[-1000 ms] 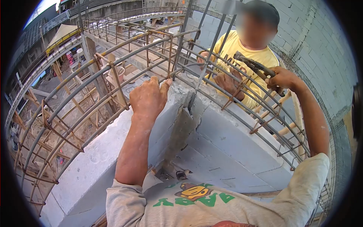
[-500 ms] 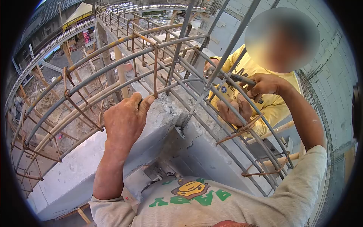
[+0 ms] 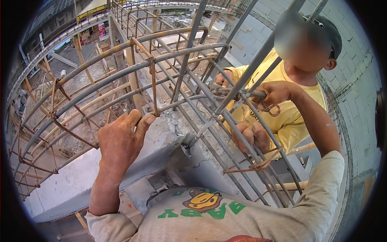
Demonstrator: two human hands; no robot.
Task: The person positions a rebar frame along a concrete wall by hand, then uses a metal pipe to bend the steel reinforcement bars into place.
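Head view: clenches likely stiff, hefty, long grey metal tool (image 3: 257,94) by handle in right hand (image 3: 275,95). Curls left hand (image 3: 121,141) beside thin rusty steel tie (image 3: 154,89), hold unclear.

A co-worker (image 3: 298,123) in a yellow shirt with dark lettering and a dark cap (image 3: 333,35) is at the right. Behind this person rises a pale grey block wall (image 3: 356,56), its mortar joints showing. At the upper left, a canopy (image 3: 92,7) with a cream top and a yellow edge stands beyond a littered yard (image 3: 70,74), with a small pinkish-red stack (image 3: 101,30) below it. Upright and slanting timber posts (image 3: 83,54) stand in the yard, and a pale plank (image 3: 63,59) lies on grey ground near them.
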